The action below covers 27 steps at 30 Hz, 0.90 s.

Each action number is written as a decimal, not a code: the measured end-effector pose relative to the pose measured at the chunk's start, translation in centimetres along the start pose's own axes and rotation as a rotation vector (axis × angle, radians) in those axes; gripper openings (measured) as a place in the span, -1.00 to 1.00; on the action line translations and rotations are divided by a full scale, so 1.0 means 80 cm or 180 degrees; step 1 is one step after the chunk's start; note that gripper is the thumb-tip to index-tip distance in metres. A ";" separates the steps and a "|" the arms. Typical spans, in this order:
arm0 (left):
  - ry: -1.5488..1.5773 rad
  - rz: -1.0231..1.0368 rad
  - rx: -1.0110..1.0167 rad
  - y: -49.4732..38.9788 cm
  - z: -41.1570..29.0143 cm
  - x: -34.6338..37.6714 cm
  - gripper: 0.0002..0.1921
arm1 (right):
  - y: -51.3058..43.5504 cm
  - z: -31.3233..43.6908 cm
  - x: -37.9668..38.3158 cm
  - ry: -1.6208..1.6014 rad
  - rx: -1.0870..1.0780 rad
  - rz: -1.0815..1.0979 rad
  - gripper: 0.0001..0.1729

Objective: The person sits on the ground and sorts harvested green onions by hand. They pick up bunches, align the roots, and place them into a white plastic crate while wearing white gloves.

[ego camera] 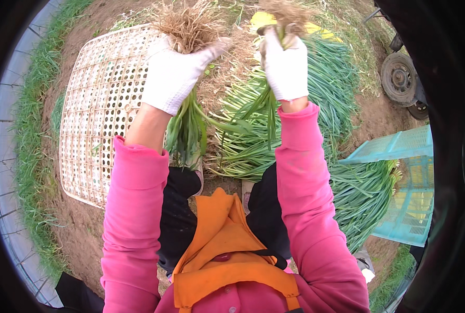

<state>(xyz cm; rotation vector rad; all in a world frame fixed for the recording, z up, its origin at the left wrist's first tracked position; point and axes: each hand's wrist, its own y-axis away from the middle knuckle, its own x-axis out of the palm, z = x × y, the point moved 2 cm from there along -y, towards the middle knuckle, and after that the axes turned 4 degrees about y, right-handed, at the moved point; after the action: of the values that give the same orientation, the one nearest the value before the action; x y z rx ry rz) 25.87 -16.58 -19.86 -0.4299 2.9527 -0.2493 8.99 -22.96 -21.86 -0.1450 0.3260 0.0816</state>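
In a white glove, my left hand (pixel 177 72) grips a bunch of green leafy stalks (pixel 186 135), its tangle of dry brown roots (pixel 191 25) pointing away from me and the leaves hanging towards my feet. My right hand (pixel 285 62), gloved too, holds a smaller bunch by the base; its roots (pixel 287 13) look blurred and its leaves (pixel 269 111) trail below the wrist. Beneath and beside the right hand, a large pile of long green stalks with pale ends (pixel 326 90) lies on the ground. The exact kind of plant is unclear.
An upturned-looking cream plastic crate (pixel 87 113) lies left. At right, a turquoise plastic crate (pixel 406 219) holds more green stalks (pixel 359 195). A wheel (pixel 399 79) stands at the upper right. Yellow material (pixel 262 19) lies beyond the pile. Grass (pixel 33 156) lines the left edge.
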 end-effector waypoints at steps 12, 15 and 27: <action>0.0628 -0.0389 -0.0247 0.001 0.029 0.007 -0.15 | 0.055 0.029 0.053 0.1398 -0.1677 0.0470 -0.66; 0.1572 0.0221 -0.0313 0.012 0.029 0.019 -0.55 | 0.054 0.027 0.059 0.1658 -0.1829 0.0434 -0.63; 0.1832 -0.0875 0.0147 0.011 -0.036 0.012 -0.70 | 0.066 0.023 0.086 0.1809 -0.0984 0.0733 -0.47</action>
<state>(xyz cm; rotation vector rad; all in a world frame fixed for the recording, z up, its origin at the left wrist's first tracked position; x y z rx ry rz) 24.20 -15.65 -17.29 -0.8926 3.4198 -0.5555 15.54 -17.08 -23.09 -0.4399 0.8979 0.3221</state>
